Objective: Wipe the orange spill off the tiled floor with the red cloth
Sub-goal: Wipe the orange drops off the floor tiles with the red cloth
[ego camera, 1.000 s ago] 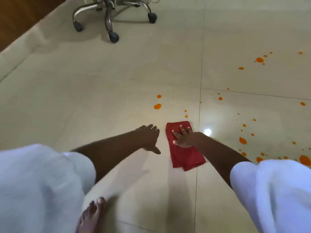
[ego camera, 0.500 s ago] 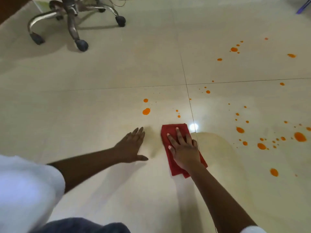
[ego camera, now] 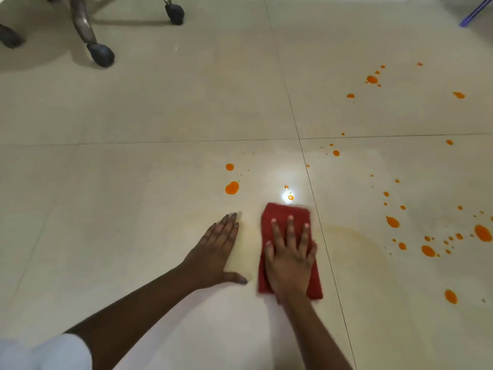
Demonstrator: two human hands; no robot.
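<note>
Floor tiles (ego camera: 133,209) of glossy cream fill the head view, crossed by one dark grout line running away from the person and another running side to side. On the near-left tile the red cloth (ego camera: 284,212) lies flat as a folded rectangle. Its right edge is just beside the lengthwise grout line, and its far edge stops just short of a bright glare spot. The right hand (ego camera: 289,259) lies on top of the cloth, palm down, fingers straight and spread, pressing it to the floor. The left hand (ego camera: 216,252) rests flat on bare tile just beside the cloth's left edge, fingers together and thumb stuck out toward the cloth. The orange spill (ego camera: 232,188) shows as scattered drops: two ahead of the left hand, many more across the tiles to the right. A faint yellowish smear (ego camera: 354,235) curves on the tile right of the cloth. Bare floor stretches left and ahead up to a chair base (ego camera: 82,28) on castors at the top left. A purple rod (ego camera: 474,12) crosses the top right corner.
</note>
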